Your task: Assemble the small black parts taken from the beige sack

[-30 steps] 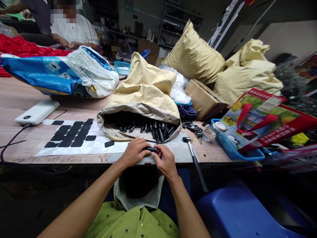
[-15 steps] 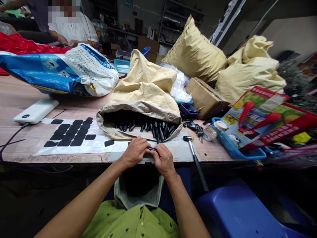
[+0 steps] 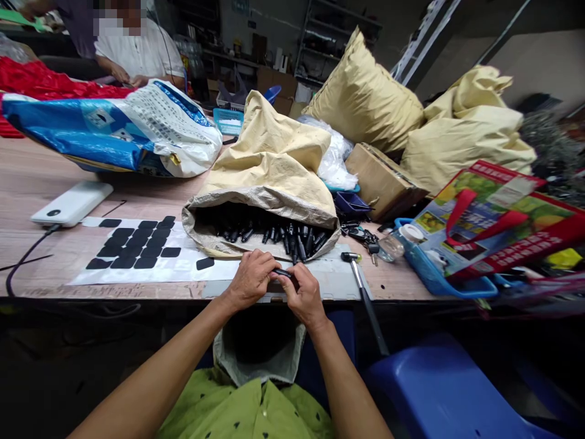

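My left hand (image 3: 249,278) and my right hand (image 3: 302,295) meet at the table's front edge, both closed on one small black plastic part (image 3: 283,273) held between them. Just beyond lies an open tan sack (image 3: 269,177) on its side, its mouth full of several similar black parts (image 3: 283,235). To the left lies a white backing sheet (image 3: 137,268) carrying several black adhesive pads (image 3: 137,242). An open grey bag (image 3: 260,350) hangs below the table edge under my hands.
A small hammer (image 3: 363,292) lies right of my hands. A white power bank (image 3: 72,204) and cable sit left. A blue-white sack (image 3: 114,131), stuffed yellow sacks (image 3: 365,100), a cardboard box (image 3: 381,180) and a blue basket (image 3: 439,274) crowd the table. Another person (image 3: 137,52) works at far left.
Both hands stay together on the black part, fingers shifting slightly around it. The view has drifted a little; nothing else has moved.
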